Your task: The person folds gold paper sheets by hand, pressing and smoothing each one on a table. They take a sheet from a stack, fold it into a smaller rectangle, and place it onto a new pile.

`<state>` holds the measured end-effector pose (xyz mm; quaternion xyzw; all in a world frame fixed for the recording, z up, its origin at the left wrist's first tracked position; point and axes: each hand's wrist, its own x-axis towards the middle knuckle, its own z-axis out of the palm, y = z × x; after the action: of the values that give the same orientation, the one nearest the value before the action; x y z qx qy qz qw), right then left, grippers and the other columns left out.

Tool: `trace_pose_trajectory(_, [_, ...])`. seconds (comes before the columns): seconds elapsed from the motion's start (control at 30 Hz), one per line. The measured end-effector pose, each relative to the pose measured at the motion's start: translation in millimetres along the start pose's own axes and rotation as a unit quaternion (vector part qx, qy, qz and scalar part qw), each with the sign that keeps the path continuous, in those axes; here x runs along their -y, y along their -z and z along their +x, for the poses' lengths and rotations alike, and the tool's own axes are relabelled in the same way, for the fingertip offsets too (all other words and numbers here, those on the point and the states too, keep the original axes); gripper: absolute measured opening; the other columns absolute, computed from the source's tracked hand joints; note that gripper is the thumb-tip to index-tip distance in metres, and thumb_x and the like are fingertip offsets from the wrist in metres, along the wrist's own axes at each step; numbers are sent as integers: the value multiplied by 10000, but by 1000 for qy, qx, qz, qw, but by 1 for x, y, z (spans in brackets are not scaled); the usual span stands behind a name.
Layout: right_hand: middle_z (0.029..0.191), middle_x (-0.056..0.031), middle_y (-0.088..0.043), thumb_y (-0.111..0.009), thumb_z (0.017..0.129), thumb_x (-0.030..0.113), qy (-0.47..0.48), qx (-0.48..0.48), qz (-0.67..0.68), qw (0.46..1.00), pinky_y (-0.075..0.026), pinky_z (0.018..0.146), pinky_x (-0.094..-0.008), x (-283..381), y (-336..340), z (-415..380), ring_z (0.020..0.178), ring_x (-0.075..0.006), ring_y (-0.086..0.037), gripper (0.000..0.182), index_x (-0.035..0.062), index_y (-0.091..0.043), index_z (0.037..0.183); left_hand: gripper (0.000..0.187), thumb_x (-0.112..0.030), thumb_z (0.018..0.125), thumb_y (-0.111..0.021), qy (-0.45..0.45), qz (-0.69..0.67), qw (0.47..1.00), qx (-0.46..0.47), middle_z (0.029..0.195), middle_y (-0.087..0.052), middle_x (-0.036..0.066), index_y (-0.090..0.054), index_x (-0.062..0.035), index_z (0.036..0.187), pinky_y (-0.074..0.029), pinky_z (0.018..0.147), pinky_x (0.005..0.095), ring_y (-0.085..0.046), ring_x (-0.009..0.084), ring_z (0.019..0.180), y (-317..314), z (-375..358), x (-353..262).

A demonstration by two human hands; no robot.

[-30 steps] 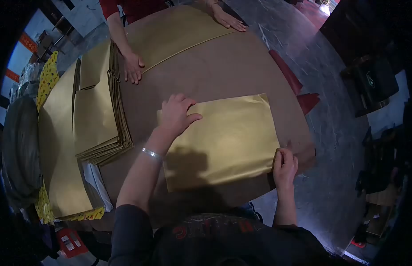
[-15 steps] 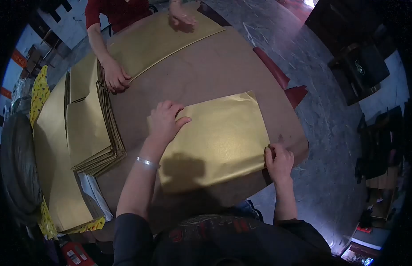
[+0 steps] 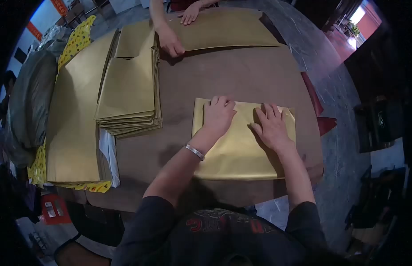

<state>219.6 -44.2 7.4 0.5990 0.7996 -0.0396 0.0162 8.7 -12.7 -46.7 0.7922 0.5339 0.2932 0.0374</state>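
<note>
A folded sheet of gold paper (image 3: 241,155) lies on the brown table board in front of me, its long sides running left to right. My left hand (image 3: 218,116) rests on its far left part, fingers slightly bent and pointing at the far edge. To the right, my right hand (image 3: 272,126) lies flat on the same sheet with its fingers spread. Both palms face down, and neither hand grips anything. The far right corner of the sheet looks a little creased.
A stack of folded gold paper (image 3: 130,88) stands on the left, beside a larger gold sheet (image 3: 77,128). Across the table, a co-worker's hands (image 3: 171,43) touch another long gold sheet (image 3: 232,29). A dark bundle (image 3: 28,97) sits at the left edge.
My right hand has left the sheet's near right corner and moved to its far part. My left hand also lies farther in on the sheet, which now sits straighter. The view has shifted.
</note>
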Motion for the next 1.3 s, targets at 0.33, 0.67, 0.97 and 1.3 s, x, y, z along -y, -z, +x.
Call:
trace_pose_trajectory(0.33, [1603, -134, -189, -430, 972, 515, -58, 6, 11, 998, -110, 1158, -626, -14, -36, 11, 1485, -357, -120, 658, 152, -324, 1510, 631, -410, 835, -689, -8, 20, 998, 55, 1458, -400, 170, -529, -52, 1329, -291, 1077, 614, -310, 365, 1404, 37, -43, 27])
trace_pose_trajectory(0.67, [1606, -137, -183, -423, 978, 509, -53, 16, 15, 998, -147, 1153, -616, -16, -29, 11, 1485, -354, -126, 647, 131, -342, 1498, 215, -329, 827, -672, 212, -25, 977, -26, 837, -679, 98, -722, -121, 805, -517, 744, 462, -666, 313, 813, 63, -45, 57])
trace_pose_trajectory(0.97, [1600, -153, -201, -446, 962, 531, -56, 5, 35, 998, -128, 1163, -612, -22, -28, 6, 1492, -351, -110, 674, 123, -363, 1492, 206, -316, 834, -632, 318, -14, 945, 70, 869, -719, 106, -721, -140, 893, -542, 753, 439, -693, 310, 850, 65, -29, 53])
trace_pose_trajectory(1.3, [1603, -137, -196, -446, 978, 501, -26, -10, 34, 999, -142, 1182, -545, -42, -31, -2, 1490, -335, -124, 659, 112, -341, 1499, 257, -297, 837, -680, 301, -65, 950, 49, 943, -714, 121, -697, -131, 1031, -534, 801, 441, -683, 312, 911, 65, -30, 58])
